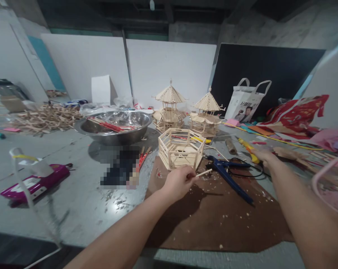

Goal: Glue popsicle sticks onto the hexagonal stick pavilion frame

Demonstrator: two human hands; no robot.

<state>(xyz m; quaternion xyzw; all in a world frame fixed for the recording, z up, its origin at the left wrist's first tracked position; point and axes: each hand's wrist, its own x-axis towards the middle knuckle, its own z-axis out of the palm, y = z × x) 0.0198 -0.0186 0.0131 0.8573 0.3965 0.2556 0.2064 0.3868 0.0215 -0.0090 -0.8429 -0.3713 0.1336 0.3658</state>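
My left hand (pixel 181 182) is closed in a pinch around a short thin wooden stick (pixel 204 173), which points to the right. Just beyond it stands a six-sided openwork frame of wooden sticks (pixel 181 149), with railing sides and no roof. Farther right, my right hand (pixel 263 157) is closed on the lower end of a yellow-handled tool (pixel 246 146); its exact kind is unclear. Between the hands lies a blue-handled cutter (pixel 230 179), partly on a brown mat (pixel 214 228) scattered with small wood scraps.
Two roofed stick pavilions (pixel 170 99) (pixel 207 106) stand behind the frame. A steel basin (pixel 115 136) holding red-tipped sticks is left of them, near a heap of wood pieces (pixel 45 118). A purple device (pixel 49 179) sits at left; a white bag (pixel 243 101) stands back right.
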